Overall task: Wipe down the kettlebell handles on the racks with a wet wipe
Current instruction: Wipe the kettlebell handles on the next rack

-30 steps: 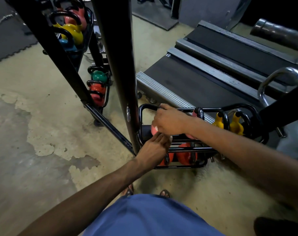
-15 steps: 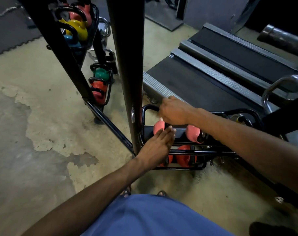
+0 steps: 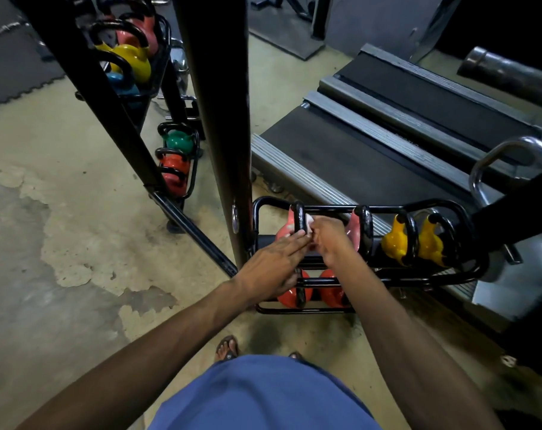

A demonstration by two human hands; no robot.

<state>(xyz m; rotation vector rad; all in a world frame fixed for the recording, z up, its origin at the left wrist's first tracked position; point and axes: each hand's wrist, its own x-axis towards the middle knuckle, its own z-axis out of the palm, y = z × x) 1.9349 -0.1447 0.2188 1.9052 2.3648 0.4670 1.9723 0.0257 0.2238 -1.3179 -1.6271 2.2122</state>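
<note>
Right fingers (image 3: 323, 227) pinching wipe (image 3: 309, 226), post (image 3: 223, 135) alongside

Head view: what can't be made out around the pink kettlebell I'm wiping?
Head view, all:
- wet wipe: only a white corner shows; right hand covers the rest.
- pink kettlebell body: mostly under left hand.
- red kettlebells below: partly behind forearms.

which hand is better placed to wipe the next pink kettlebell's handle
Likely the right: the right hand pinches the wet wipe, next to that handle; the left hand lies flat against the first pink kettlebell, without a wipe.
</note>
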